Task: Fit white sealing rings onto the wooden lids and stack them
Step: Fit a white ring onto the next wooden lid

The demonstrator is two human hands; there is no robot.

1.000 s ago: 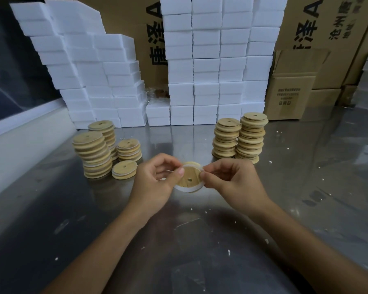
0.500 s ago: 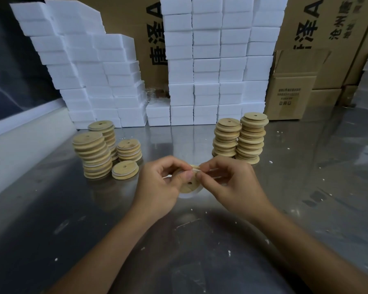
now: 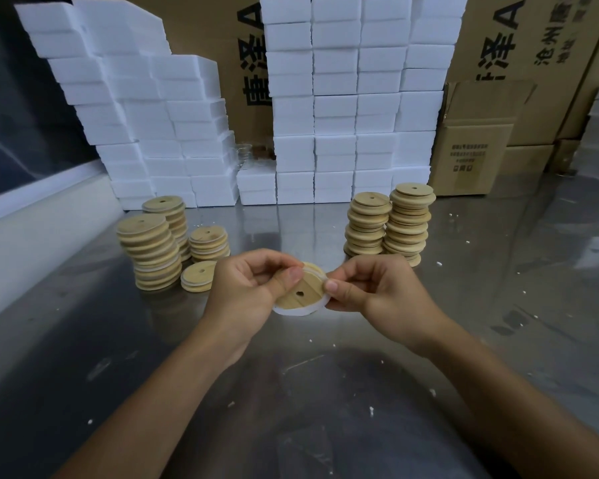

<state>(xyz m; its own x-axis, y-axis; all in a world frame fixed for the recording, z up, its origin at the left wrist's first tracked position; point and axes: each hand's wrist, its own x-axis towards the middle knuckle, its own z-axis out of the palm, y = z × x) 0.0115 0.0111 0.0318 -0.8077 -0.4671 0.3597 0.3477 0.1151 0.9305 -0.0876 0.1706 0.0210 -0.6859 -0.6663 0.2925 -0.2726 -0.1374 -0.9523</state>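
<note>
Hands: left hand (image 3: 246, 288) pinches wooden lid (image 3: 300, 294) | right hand (image 3: 384, 292) pinches sealing ring (image 3: 317, 307)

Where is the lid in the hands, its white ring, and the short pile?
lid (image 3: 300, 292), head view, wooden face near the hole
white ring (image 3: 293, 311), head view, lower edge
short pile (image 3: 198, 276), head view, top lid

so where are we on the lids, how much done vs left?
Done: four ringed stacks at left. In hand: both hands, left hand and right hand, working a white ring onto one lid. Left: two bare-looking stacks at right, about twenty lids.
</note>
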